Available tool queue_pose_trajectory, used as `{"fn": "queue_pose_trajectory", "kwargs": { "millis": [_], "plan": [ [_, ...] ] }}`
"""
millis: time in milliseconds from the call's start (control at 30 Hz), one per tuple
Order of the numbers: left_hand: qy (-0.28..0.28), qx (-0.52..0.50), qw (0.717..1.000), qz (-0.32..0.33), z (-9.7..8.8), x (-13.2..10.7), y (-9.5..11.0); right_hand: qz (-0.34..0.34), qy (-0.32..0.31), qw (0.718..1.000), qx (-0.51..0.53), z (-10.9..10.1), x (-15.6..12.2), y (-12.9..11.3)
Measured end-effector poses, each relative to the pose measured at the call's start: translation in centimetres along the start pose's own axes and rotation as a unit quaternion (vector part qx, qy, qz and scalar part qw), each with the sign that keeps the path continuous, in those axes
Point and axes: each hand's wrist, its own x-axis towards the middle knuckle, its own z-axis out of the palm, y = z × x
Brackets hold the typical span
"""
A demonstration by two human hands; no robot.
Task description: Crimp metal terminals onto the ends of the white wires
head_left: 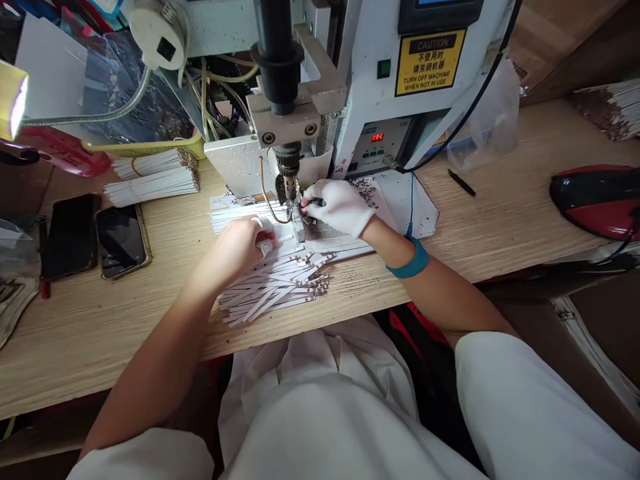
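My left hand (243,243), bare with white tape on a finger, rests curled on a loose pile of white flat cable strips (273,287) on the wooden bench (150,313). My right hand (340,205), in a white glove, pinches a small dark piece right under the machine's press head (289,175). A blue wrist strap (413,261) circles my right wrist. What exactly sits between the right fingertips is too small to name.
The grey-white bench machine (360,80) with a yellow caution label stands at the back. Two phones (95,240) lie at left, bundled white strips (150,177) behind them. A red-black object (597,199) lies at right, a black pen (461,182) nearby.
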Motion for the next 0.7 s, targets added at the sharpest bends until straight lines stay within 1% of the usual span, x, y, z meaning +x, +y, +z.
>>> {"fn": "queue_pose_trajectory", "kwargs": {
  "millis": [67,200,333,400,433,500,567,633,700],
  "plan": [
    [-0.005,-0.007,1.0,0.011,0.3,0.3,-0.2,-0.008,0.001,1.0,0.016,0.2,0.0,0.1],
    [0.013,-0.005,1.0,0.008,0.4,0.7,-0.6,-0.018,0.01,0.999,0.031,0.5,-0.1,0.3],
    [0.033,0.0,0.998,0.059,0.6,0.8,-0.9,-0.015,0.016,0.999,0.029,0.5,-0.1,-0.1],
    [0.037,-0.007,0.996,0.082,0.6,0.9,-1.0,0.004,0.023,0.998,0.062,0.1,-0.2,-0.5],
    [0.036,-0.013,0.995,0.089,0.5,0.9,-1.0,0.023,0.023,0.995,0.095,-0.2,-0.2,-0.8],
    [0.035,-0.028,0.994,0.095,0.3,0.9,-1.1,0.079,0.001,0.979,0.19,-0.8,-0.4,-1.2],
    [0.038,-0.051,0.993,0.095,0.1,0.9,-1.2,0.131,-0.034,0.948,0.289,-1.3,-0.5,-1.6],
    [0.038,-0.086,0.992,0.084,-0.1,0.9,-1.3,0.155,-0.065,0.918,0.36,-1.5,-0.7,-1.8],
    [0.03,-0.127,0.989,0.067,-0.1,0.9,-1.5,0.153,-0.089,0.897,0.405,-1.6,-0.9,-2.0]
  ]
}}
